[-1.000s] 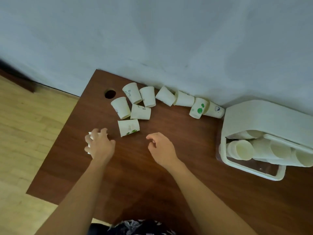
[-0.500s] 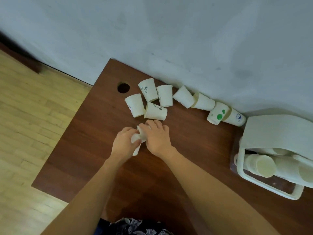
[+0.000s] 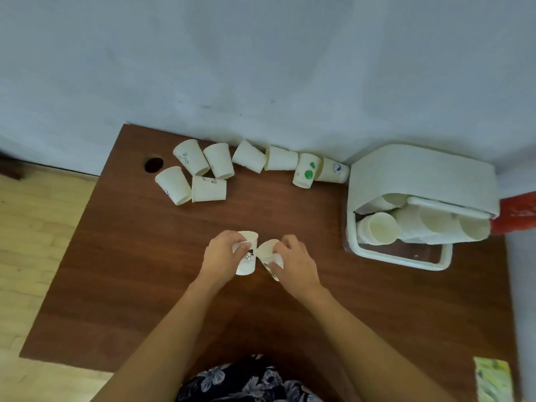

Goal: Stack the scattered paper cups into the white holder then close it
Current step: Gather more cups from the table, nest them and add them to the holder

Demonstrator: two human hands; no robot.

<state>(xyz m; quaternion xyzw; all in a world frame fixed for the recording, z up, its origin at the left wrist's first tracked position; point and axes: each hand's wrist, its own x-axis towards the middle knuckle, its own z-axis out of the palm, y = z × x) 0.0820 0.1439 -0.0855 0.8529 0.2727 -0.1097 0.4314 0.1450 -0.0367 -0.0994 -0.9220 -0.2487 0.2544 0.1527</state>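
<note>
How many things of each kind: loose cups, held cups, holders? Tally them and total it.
Loose paper cups lying down: 8
Black-print cup in the left hand: 1
Tilted cup in the right hand: 1
White holder: 1
Total: 11, leaving out the stacked cups inside the holder, too hidden to count.

You face 1 pale blue-grey wall [image 3: 261,68]; against it stands 1 dark brown wooden table [image 3: 130,271] with 1 round cable hole [image 3: 154,165]; light wood-plank floor [image 3: 34,242] lies left.
</note>
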